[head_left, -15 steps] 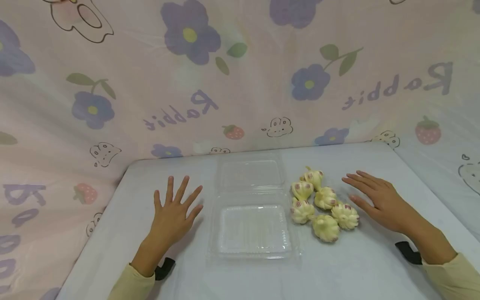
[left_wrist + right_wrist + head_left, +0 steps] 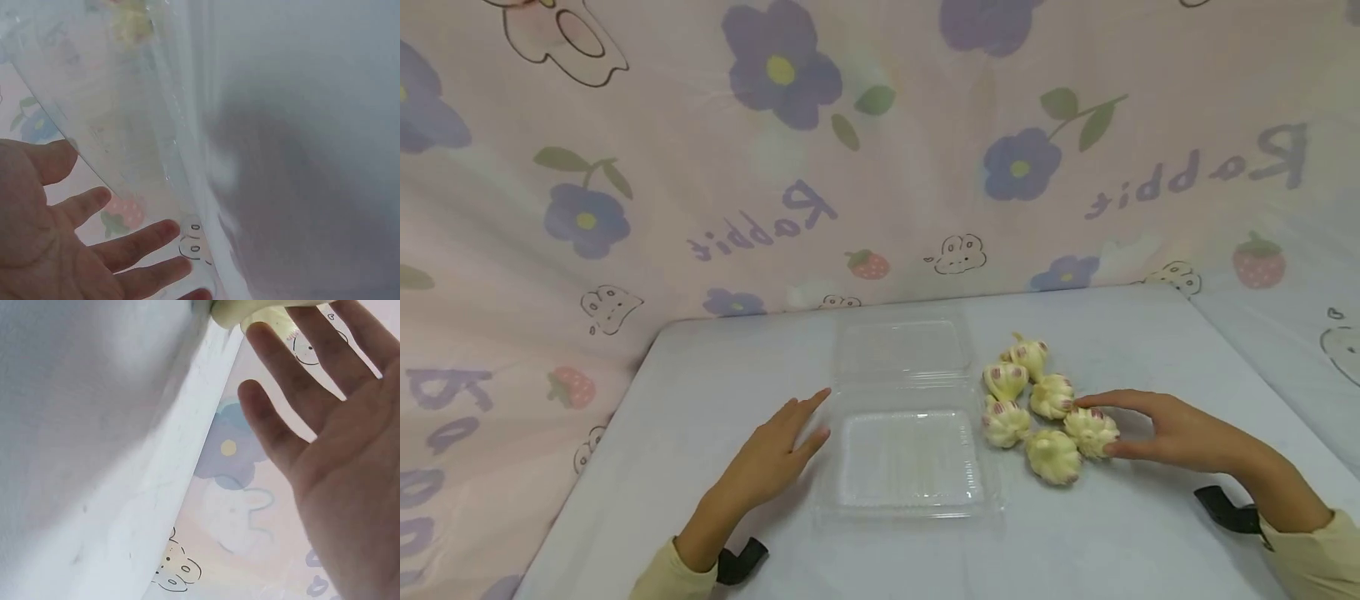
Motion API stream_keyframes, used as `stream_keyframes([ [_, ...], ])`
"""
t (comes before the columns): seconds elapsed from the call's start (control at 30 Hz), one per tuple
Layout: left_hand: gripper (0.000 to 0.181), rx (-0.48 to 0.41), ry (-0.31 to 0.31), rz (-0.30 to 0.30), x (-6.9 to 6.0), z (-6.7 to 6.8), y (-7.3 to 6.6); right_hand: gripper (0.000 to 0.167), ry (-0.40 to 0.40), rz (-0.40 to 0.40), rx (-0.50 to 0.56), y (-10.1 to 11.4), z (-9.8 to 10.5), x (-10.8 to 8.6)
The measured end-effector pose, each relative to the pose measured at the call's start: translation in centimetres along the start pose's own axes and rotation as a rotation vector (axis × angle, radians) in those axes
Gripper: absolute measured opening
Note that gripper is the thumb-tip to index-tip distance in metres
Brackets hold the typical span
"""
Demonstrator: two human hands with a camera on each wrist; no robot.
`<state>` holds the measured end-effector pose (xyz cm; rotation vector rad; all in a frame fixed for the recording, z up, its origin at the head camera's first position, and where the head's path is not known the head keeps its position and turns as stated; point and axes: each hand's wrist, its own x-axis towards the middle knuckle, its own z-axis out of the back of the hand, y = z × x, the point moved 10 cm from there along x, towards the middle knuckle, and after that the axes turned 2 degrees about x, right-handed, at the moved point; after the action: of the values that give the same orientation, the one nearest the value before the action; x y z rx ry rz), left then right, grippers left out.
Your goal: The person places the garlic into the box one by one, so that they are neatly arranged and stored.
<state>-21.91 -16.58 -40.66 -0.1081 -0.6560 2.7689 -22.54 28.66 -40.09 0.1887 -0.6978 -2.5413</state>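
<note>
My right hand [image 2: 1183, 433] reaches in from the right over the rightmost garlic bulb [image 2: 1092, 433], thumb at its near side and fingers at its far side. Whether it touches the bulb I cannot tell. In the right wrist view the fingers [image 2: 294, 381] are spread, and part of a pale garlic bulb [image 2: 240, 309] shows at the top. My left hand [image 2: 767, 458] hovers at the left edge of a clear plastic clamshell box [image 2: 910, 512], holding nothing. The box lies with its lid [image 2: 901, 346] folded back. In the left wrist view the fingers [image 2: 134, 247] are spread beside the clear plastic.
Several more garlic bulbs [image 2: 1052, 457] lie in a cluster to the right of the box. All rest on a white-covered table [image 2: 737, 358]. A patterned cloth [image 2: 910, 167] hangs behind it and at the sides. A black band [image 2: 1225, 508] is at each wrist.
My right hand has moved left and down to the rightmost garlic bulb. The left hand has shifted right to the box edge and turned, its fingers less spread. Box and bulbs stay put.
</note>
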Motion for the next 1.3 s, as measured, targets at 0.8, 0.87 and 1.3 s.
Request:
stream_keyframes([
  [0.8,0.055,-0.134,0.018,0.101,-0.2,0.1,-0.2,0.036,-0.032,0.023,-0.141,-1.2,0.6,0.2],
  [0.87,0.054,-0.132,0.019,0.094,-0.2,0.1,-0.3,0.034,-0.099,0.059,-0.138,-0.9,1.3,0.1],
  [1.3,0.055,-0.215,0.028,0.108,-0.1,0.2,-0.5,0.036,-0.318,0.144,-0.065,0.5,5.2,-1.5],
])
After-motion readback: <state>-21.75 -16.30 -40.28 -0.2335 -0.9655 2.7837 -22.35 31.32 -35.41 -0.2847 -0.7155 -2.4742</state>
